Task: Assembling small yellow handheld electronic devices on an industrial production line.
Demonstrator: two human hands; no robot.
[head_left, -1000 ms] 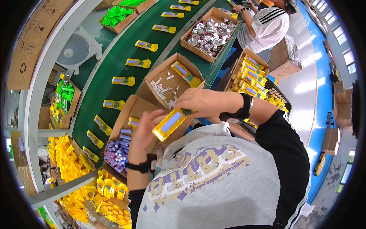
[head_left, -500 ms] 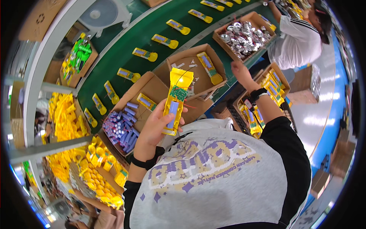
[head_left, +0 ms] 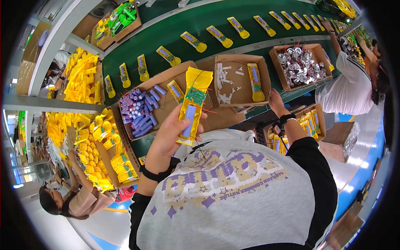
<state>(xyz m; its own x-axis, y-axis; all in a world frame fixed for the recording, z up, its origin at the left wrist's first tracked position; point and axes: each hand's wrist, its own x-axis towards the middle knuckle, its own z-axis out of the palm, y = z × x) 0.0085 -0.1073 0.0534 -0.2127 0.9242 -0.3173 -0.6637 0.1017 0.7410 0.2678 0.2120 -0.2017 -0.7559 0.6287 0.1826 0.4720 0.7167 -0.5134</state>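
Note:
My left hand (head_left: 175,128) is closed around the lower part of a long yellow plastic housing (head_left: 199,78), tilted upright before my chest. A purple cylindrical battery (head_left: 189,118) lies in its lower half, above which sits a small green circuit board (head_left: 196,96) with thin red and black wires. My right hand (head_left: 278,104) is out to the right, beside the right wall of a cardboard box (head_left: 242,59) with small white plastic pieces (head_left: 225,79) and one yellow assembly (head_left: 255,82) in it. Its fingers are partly hidden, and I cannot make out anything held.
Purple batteries (head_left: 139,110) fill a carton on the left. Silvery round metal parts (head_left: 301,64) fill another at the right. Yellow assemblies (head_left: 192,41) line the green belt (head_left: 166,35). Yellow housings (head_left: 81,79) are piled left. Co-workers (head_left: 348,85) work on both sides.
My view has swung, so the benches and boxes sit lower and farther right. My right hand has come down from near the metal parts' box to the white pieces' box; the left keeps its hold.

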